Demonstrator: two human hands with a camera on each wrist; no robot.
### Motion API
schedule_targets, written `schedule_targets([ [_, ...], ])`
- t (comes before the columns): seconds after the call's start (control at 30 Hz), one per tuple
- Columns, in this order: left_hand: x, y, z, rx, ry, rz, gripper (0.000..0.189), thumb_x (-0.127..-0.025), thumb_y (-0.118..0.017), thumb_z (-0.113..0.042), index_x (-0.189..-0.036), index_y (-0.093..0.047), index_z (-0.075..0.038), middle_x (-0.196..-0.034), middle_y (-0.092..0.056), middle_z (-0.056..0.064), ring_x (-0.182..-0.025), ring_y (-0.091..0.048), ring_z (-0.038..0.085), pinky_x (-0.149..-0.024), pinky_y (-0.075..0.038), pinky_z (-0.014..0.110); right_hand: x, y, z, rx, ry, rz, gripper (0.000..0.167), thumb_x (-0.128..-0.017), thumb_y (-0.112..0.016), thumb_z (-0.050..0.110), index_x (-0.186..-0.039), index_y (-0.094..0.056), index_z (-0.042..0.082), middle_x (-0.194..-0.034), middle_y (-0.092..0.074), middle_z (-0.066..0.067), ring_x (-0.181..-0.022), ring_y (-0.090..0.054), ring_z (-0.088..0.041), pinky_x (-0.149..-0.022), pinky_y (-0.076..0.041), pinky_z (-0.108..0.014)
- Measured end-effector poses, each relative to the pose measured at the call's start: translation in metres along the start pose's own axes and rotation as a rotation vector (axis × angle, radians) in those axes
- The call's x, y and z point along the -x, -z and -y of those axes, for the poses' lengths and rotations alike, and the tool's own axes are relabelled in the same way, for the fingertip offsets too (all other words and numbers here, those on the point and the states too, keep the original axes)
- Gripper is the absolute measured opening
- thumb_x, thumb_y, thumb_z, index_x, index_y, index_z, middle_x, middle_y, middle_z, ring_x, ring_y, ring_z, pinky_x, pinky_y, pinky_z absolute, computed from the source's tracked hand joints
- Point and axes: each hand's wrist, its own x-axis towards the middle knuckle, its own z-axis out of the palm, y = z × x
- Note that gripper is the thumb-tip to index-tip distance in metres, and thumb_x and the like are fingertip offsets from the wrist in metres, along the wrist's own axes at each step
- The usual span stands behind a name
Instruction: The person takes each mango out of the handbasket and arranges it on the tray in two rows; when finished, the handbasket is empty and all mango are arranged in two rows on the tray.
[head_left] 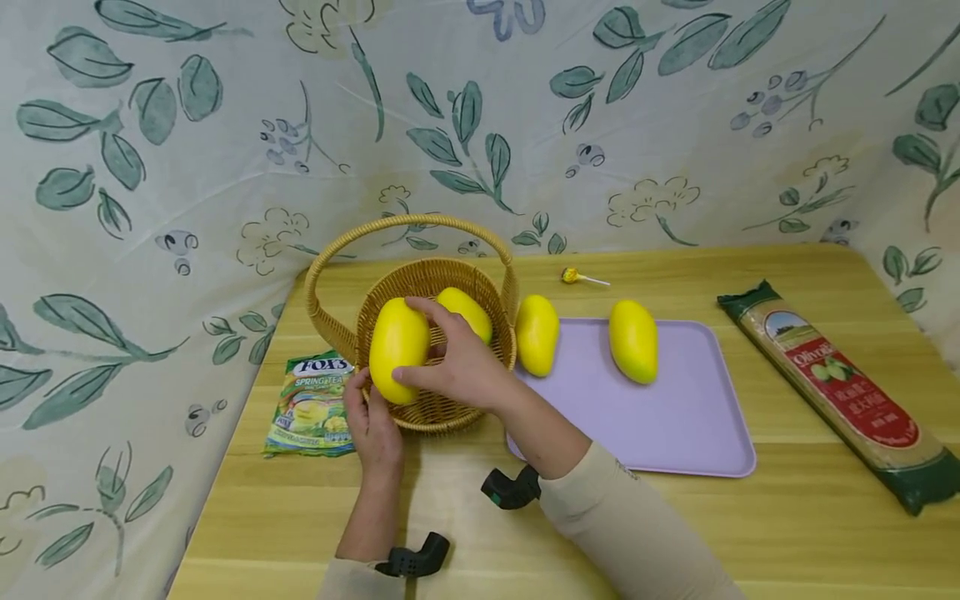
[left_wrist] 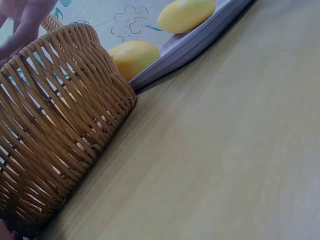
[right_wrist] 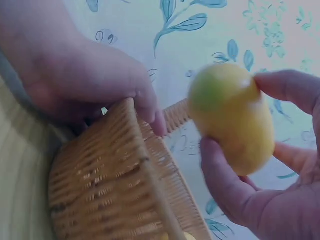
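While left fingers [head_left: 357,402] grip basket [head_left: 444,412], right fingers [head_left: 441,314], spread, hold mango [head_left: 397,346]

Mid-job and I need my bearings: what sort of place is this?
Probably a staged recording corner, though the wider room is out of view: leaf-patterned cloth closes in the wooden table, with black wrist devices also in view.

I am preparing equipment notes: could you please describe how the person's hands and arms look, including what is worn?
The left hand and right hand are bare; the sleeves are beige. The left wrist device and right wrist device are black and bent, the latter with a small green spot.
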Motion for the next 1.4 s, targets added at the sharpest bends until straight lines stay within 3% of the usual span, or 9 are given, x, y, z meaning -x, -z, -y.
schedule_targets([
  [0.17, 0.0, 0.001, 0.001, -0.007, -0.043, 0.012, 0.031, -0.107, -0.042, -0.014, -0.132, -0.055, 0.0, -0.134, -0.051, 0.008, -0.122, -0.047, 0.018, -0.098, -0.039, 0.021, 0.036, 0.015, -0.006, 0.064, -0.004, 0.089, 0.086, -0.082, -0.083, 0.03, -0.155, -0.037, 0.041, -0.157, -0.036, -0.008, -0.116, -0.061, -0.03, -0.087, -0.056, -0.037],
  [0.3, -0.002, 0.001, 0.002, 0.001, -0.068, 0.01, 0.031, -0.106, -0.042, -0.011, -0.131, -0.056, 0.002, -0.134, -0.052, 0.011, -0.126, -0.047, 0.027, -0.101, -0.039, 0.023, 0.06, 0.027, -0.011, 0.07, -0.002, 0.127, 0.09, -0.082, -0.085, 0.03, -0.155, -0.035, 0.043, -0.151, -0.039, -0.007, -0.114, -0.056, -0.028, -0.089, -0.056, -0.038],
  [0.4, -0.002, 0.001, 0.003, -0.002, -0.074, 0.002, 0.031, -0.105, -0.042, -0.009, -0.129, -0.056, 0.003, -0.134, -0.053, 0.013, -0.129, -0.045, 0.023, -0.106, -0.034, 0.026, 0.074, 0.038, -0.013, 0.064, -0.023, 0.148, 0.095, -0.081, -0.086, 0.027, -0.156, -0.031, 0.044, -0.148, -0.039, -0.007, -0.112, -0.054, -0.027, -0.087, -0.058, -0.036],
  [0.53, -0.002, 0.0, 0.003, -0.006, -0.094, 0.0, 0.031, -0.104, -0.042, -0.007, -0.129, -0.056, 0.006, -0.133, -0.053, 0.017, -0.128, -0.044, 0.012, -0.108, -0.028, 0.028, 0.087, 0.061, -0.02, 0.082, -0.073, 0.096, 0.097, -0.081, -0.087, 0.026, -0.157, -0.028, 0.043, -0.149, -0.035, -0.01, -0.114, -0.054, -0.029, -0.086, -0.058, -0.034],
  [0.7, -0.002, -0.002, 0.003, 0.013, -0.119, 0.007, 0.03, -0.104, -0.043, -0.007, -0.128, -0.056, 0.007, -0.13, -0.054, 0.018, -0.128, -0.044, 0.012, -0.108, -0.028, 0.027, 0.099, 0.094, -0.044, 0.12, -0.126, -0.01, 0.097, -0.082, -0.086, 0.025, -0.159, -0.028, 0.032, -0.149, -0.031, -0.016, -0.115, -0.056, -0.033, -0.085, -0.059, -0.037],
  [0.83, -0.002, -0.002, 0.003, 0.016, -0.115, 0.001, 0.03, -0.105, -0.043, -0.008, -0.128, -0.056, 0.007, -0.131, -0.054, 0.016, -0.129, -0.044, 0.011, -0.108, -0.029, 0.027, 0.1, 0.108, -0.064, 0.161, -0.19, -0.027, 0.098, -0.081, -0.087, 0.027, -0.16, -0.028, 0.026, -0.151, -0.032, -0.02, -0.114, -0.058, -0.036, -0.078, -0.056, -0.035],
  [1.07, -0.004, -0.003, 0.0, 0.017, -0.092, 0.004, 0.031, -0.105, -0.042, -0.01, -0.129, -0.056, 0.004, -0.135, -0.053, 0.015, -0.132, -0.042, 0.013, -0.108, -0.028, 0.03, 0.089, 0.1, -0.081, 0.277, -0.248, 0.063, 0.099, -0.078, -0.089, 0.033, -0.158, -0.03, 0.026, -0.143, -0.039, -0.022, -0.113, -0.059, -0.033, -0.083, -0.053, -0.035],
  [1.4, 0.0, 0.001, 0.002, 0.014, -0.063, -0.006, 0.031, -0.105, -0.042, -0.007, -0.129, -0.054, 0.008, -0.137, -0.05, 0.018, -0.141, -0.037, 0.024, -0.112, -0.025, 0.033, 0.09, 0.084, -0.085, 0.343, -0.279, 0.071, 0.1, -0.075, -0.09, 0.039, -0.156, -0.036, 0.019, -0.139, -0.047, -0.021, -0.096, -0.059, -0.021, -0.077, -0.051, -0.032],
])
